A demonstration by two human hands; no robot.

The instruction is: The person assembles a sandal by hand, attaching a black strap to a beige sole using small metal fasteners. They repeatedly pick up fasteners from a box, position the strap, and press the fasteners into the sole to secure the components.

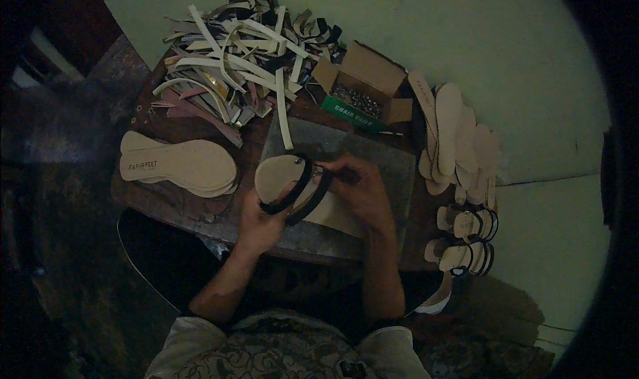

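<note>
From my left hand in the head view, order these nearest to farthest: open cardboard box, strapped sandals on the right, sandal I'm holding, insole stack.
From your left hand:
1. Held sandal, in its grip.
2. Insole stack, to its left.
3. Open cardboard box, ahead and right.
4. Strapped sandals, far right.

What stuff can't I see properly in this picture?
All in the head view:
- Some fingers of the left hand: hidden by the sandal.
- What the right hand's fingertips pinch, if anything: too small and dark.
- How many metal bits the box holds: too tiny, piled up.
- Lower insoles in the left stack: mostly covered by the top one.
</note>
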